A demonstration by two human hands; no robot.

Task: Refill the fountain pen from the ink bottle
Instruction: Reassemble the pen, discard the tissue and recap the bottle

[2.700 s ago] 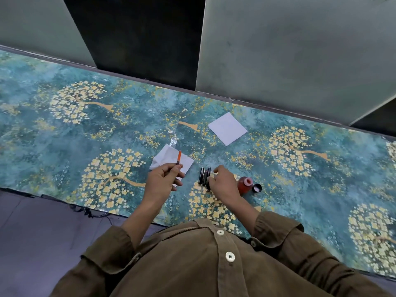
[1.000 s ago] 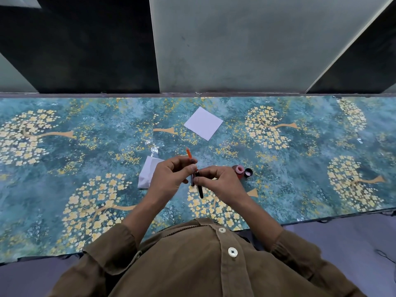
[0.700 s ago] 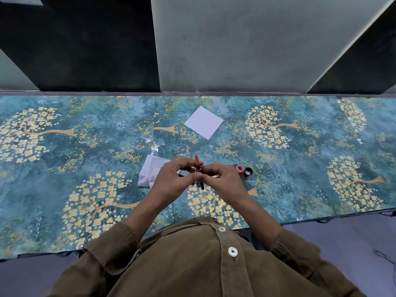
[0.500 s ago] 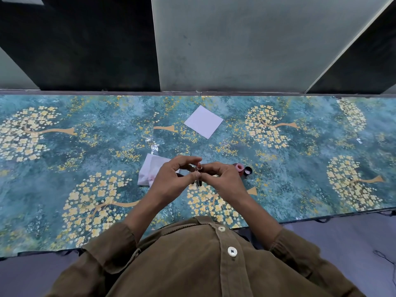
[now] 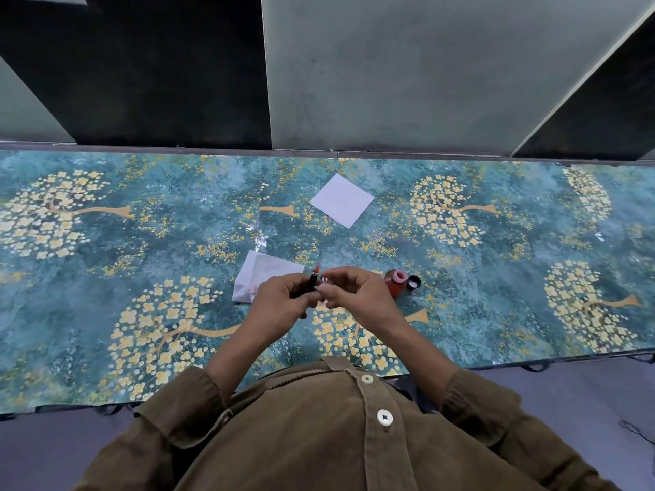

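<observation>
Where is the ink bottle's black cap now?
The black cap lies on the table, right of centre in the head view, just right of the open ink bottle.

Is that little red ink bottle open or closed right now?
Open. The ink bottle stands upright with its pink mouth bare, and its black cap lies beside it on the table.

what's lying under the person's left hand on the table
Beneath and behind the left hand, a crumpled white tissue lies on the patterned table; its near right corner is covered by the hand. The hand grips a dark pen part. Whatever lies directly beneath is hidden.
</observation>
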